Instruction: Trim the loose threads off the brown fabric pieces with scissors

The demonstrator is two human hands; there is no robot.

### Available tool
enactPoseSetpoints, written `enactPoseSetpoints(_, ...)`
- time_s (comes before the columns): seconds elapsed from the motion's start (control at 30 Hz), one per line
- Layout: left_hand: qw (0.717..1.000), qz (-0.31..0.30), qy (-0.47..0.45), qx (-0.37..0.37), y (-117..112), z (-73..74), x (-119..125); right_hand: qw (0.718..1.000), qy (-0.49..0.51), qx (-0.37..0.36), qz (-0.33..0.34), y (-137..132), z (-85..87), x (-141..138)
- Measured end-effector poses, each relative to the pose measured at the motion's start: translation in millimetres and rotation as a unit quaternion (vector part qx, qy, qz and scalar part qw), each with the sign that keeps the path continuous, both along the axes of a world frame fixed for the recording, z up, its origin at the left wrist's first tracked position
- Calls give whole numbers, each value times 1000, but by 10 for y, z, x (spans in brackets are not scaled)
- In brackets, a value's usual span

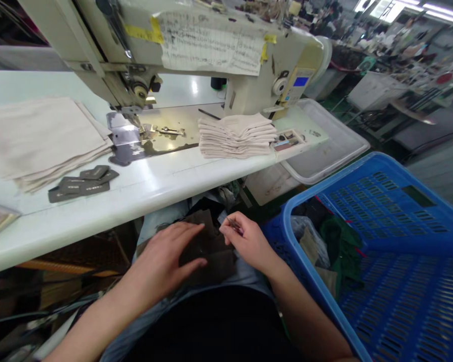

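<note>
My left hand [169, 254] hovers over or rests on dark brown cloth pieces [219, 266] in my lap, its fingers stretched and the thumb apart; whether it touches them is unclear. Closed at the right edge of the cloth, my right hand [247, 239] grips a small metal tool that looks like thread snips [234, 225], mostly hidden by the fingers. On the table above stands a sewing machine [196, 45] with a paper sheet taped on it. Folded cream cloth pieces [236, 134] are stacked beside its needle plate.
Flat cream cloths [41, 136] and several dark labels [85, 185] lie on the left of the white table [147, 193]. A blue basket [377, 251] with cloth inside stands close to my right arm. Behind it is a translucent bin [324, 146].
</note>
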State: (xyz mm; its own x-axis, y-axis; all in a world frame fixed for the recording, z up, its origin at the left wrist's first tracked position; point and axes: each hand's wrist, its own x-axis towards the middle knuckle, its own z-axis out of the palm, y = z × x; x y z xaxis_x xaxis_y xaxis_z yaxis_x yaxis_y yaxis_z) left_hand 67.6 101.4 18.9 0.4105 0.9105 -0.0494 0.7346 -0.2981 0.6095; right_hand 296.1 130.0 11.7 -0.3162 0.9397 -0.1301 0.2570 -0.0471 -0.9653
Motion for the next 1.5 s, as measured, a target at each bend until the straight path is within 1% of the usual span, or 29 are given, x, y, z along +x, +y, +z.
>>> enactPoseSetpoints(0.1,988,-79,120,-64,-32,-39,149,999,-22,36,-27,3,-13,6)
enactPoseSetpoints(0.17,978,-104,163,-83,-82,-68,227,998,-24,51,-42,-20,-50,10)
enactPoseSetpoints(0.23,977,-109,156,-92,-120,-84,243,996,-19,62,-62,-49,-85,28)
enactPoseSetpoints(0.3,985,-94,86,-115,-115,-68,197,994,-7,68,-89,-73,-102,57)
enactPoseSetpoints(0.33,989,-68,31,-131,-93,-44,161,993,7,61,-106,-80,-101,70)
enactPoseSetpoints(0.37,988,-29,-32,-147,-58,-9,125,992,29,45,-118,-85,-93,79)
enactPoseSetpoints(0.4,982,24,-95,-159,-14,33,96,990,56,22,-125,-88,-80,81)
enactPoseSetpoints(0.47,955,132,-204,-172,82,124,75,985,119,-34,-117,-89,-46,52)
enactPoseSetpoints(0.5,936,172,-247,-180,127,162,87,981,152,-61,-105,-90,-29,20)
enactPoseSetpoints(0.57,904,217,-308,-204,190,201,150,967,211,-112,-93,-89,-5,-70)
enactPoseSetpoints(0.63,883,244,-340,-213,215,182,237,950,248,-150,-114,-80,1,-167)
enactPoseSetpoints(0.67,880,261,-348,-191,214,155,278,945,255,-155,-134,-70,-1,-208)
enactPoseSetpoints(0.7,882,281,-348,-146,206,123,311,942,254,-153,-155,-57,-5,-238)
enactPoseSetpoints(0.73,888,297,-341,-80,192,93,335,942,249,-143,-173,-41,-8,-256)
enactPoseSetpoints(0.77,898,301,-320,-7,175,67,349,944,241,-129,-185,-24,-9,-263)
enactPoseSetpoints(0.8,911,288,-289,62,158,51,353,947,231,-117,-190,-7,-6,-259)
enactPoseSetpoints(0.83,926,258,-252,116,141,45,349,951,222,-108,-186,9,3,-248)
enactPoseSetpoints(0.9,949,181,-188,179,120,64,331,959,211,-96,-165,33,33,-212)
enactPoseSetpoints(0.97,959,116,-151,210,124,107,315,964,206,-87,-145,49,71,-174)
enactPoseSetpoints(1.03,963,52,-133,227,151,153,313,962,219,-95,-129,60,96,-144)
enactPoseSetpoints(1.13,969,-70,-115,208,215,188,339,944,275,-153,-96,64,80,-118)
enactPoseSetpoints(1.17,968,-94,-118,199,236,189,351,936,293,-176,-89,61,64,-113)
enactPoseSetpoints(1.2,967,-104,-125,193,255,183,363,927,307,-196,-86,56,47,-109)
enactPoseSetpoints(1.23,966,-101,-135,194,272,173,372,920,319,-214,-84,49,32,-104)
enactPoseSetpoints(1.3,963,-72,-151,211,298,144,377,904,343,-240,-88,33,22,-88)
enactPoseSetpoints(1.37,958,-29,-157,239,313,108,367,892,358,-247,-121,18,47,-58)
enactPoseSetpoints(1.43,951,25,-154,268,312,75,354,895,345,-231,-163,4,100,-24)
enactPoseSetpoints(1.5,946,69,-148,280,295,53,357,914,307,-204,-167,-12,161,-6)
